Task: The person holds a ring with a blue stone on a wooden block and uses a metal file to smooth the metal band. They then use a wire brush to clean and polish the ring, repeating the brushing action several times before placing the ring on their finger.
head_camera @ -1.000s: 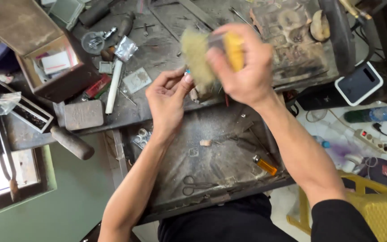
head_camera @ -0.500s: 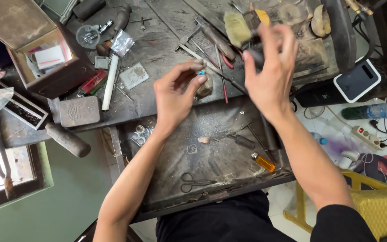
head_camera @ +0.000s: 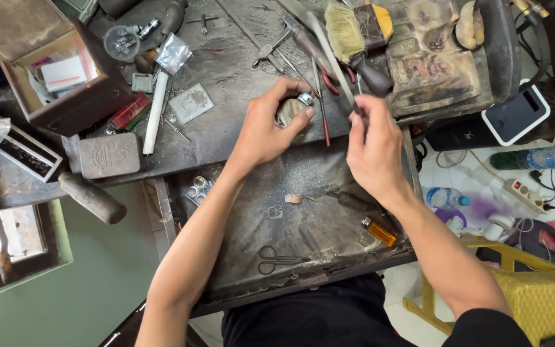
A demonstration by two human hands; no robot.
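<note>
Dark worn workbench point(head_camera: 239, 135), green wall point(head_camera: 85, 295), yellow stool point(head_camera: 534, 295), white tiled floor point(head_camera: 457, 173).

bench layout, top-down | open box point(head_camera: 46, 71) sits far left on the bench point(head_camera: 226, 128) | flat tin point(head_camera: 109, 154) just below it | brush point(head_camera: 354, 29) up top, right of center | scissors point(head_camera: 281, 260) lie in the lower tray point(head_camera: 316, 225), lighter point(head_camera: 379, 232) to their right | bottle point(head_camera: 534, 157) on the floor, far right

White-framed dark screen point(head_camera: 516, 115) right of bench; red packet point(head_camera: 130, 112), perhaps, beside open box point(head_camera: 52, 77)
</note>
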